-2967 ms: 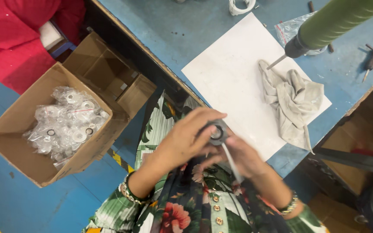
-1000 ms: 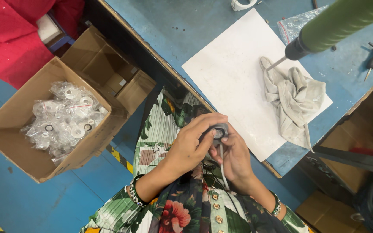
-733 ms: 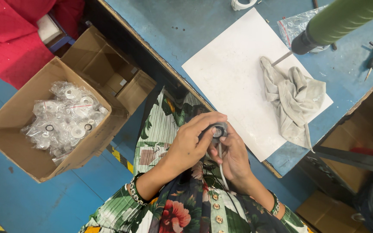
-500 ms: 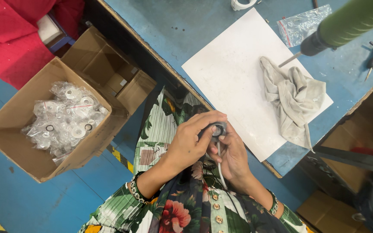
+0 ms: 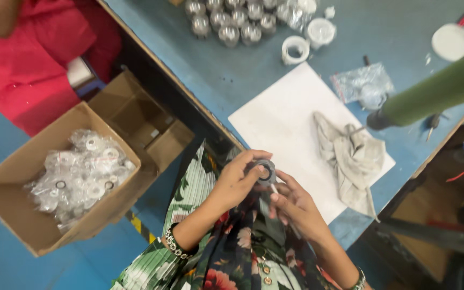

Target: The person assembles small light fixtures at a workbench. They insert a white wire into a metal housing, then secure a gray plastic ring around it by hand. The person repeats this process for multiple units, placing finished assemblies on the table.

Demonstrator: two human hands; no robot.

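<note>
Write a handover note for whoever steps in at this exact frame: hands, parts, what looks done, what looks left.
Left hand: grips the small round grey metal ring part over the lap.
Right hand: fingers touch the part's underside; a thin wire seems to hang from it.
Nearby: white sheet with crumpled grey rag on the blue table; green powered screwdriver hangs above.
Done: a cluster of silvery round housings stands at the table's far side.
Left: cardboard box of bagged parts remains full.

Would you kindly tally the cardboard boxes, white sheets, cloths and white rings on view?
Cardboard boxes: 2
White sheets: 1
Grey cloths: 1
White rings: 1
Total: 5
</note>
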